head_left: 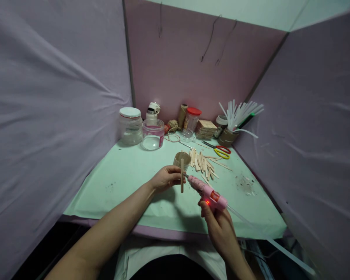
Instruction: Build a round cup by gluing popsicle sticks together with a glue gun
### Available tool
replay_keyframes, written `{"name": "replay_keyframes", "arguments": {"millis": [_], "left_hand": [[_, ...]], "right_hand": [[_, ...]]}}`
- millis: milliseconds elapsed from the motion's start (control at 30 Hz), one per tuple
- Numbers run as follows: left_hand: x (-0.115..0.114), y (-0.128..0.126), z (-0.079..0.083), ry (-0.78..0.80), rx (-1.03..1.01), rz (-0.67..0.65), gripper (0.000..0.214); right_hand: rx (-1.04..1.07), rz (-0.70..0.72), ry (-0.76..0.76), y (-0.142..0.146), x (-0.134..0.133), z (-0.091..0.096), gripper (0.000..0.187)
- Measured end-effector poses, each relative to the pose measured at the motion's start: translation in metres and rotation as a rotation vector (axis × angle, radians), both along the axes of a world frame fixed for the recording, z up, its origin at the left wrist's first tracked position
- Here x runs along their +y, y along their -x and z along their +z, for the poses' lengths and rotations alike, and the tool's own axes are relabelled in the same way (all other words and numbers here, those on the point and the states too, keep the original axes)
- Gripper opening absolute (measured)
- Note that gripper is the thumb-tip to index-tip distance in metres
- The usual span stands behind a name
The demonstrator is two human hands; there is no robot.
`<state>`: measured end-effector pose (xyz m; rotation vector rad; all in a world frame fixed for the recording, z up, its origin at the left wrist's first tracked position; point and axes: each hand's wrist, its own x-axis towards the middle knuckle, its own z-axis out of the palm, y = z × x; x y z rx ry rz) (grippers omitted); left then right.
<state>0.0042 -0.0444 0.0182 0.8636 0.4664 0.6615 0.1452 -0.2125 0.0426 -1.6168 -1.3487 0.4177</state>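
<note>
My left hand (165,179) pinches a wooden craft stick (182,175) and holds it upright above the pale green table (125,182). My right hand (217,225) is wrapped round a pink hot glue gun (207,192) with a red light lit on its side. The gun's nozzle points left and sits right at the stick, about at its middle. A clear glue rod sticks out of the gun's back toward the lower right. Just behind the stick stands a short cardboard tube (182,159), and a heap of more craft sticks (201,161) lies to its right.
Along the back wall stand two clear jars (130,126), a red-lidded jar (191,120), twine, a stack of wooden squares (206,129) and a cup of glue rods (231,132). Red and yellow scissors (221,151) lie near the heap. Purple cloth walls close in on three sides.
</note>
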Motion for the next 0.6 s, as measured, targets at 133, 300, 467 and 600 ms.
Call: {"name": "replay_keyframes", "arguments": {"millis": [133,300,467,600], "left_hand": [[0.0002,-0.0002,-0.0001,-0.003,0.007,0.008,0.039],[0.0003,0.0004,-0.0001,-0.004,0.001,0.009,0.039],[-0.0002,0.0009,0.0042,0.007,0.009,0.033,0.04],[0.0005,0.0012,0.0051,0.011,0.006,0.048,0.04]], "right_hand": [[-0.01,-0.007,0.011,0.0001,-0.0006,-0.0016,0.052],[-0.013,-0.002,0.011,0.0002,-0.0008,-0.0012,0.048],[-0.013,-0.009,0.01,0.0,-0.0011,-0.0019,0.044],[-0.032,-0.002,0.01,-0.0007,-0.0025,-0.0054,0.044]]}}
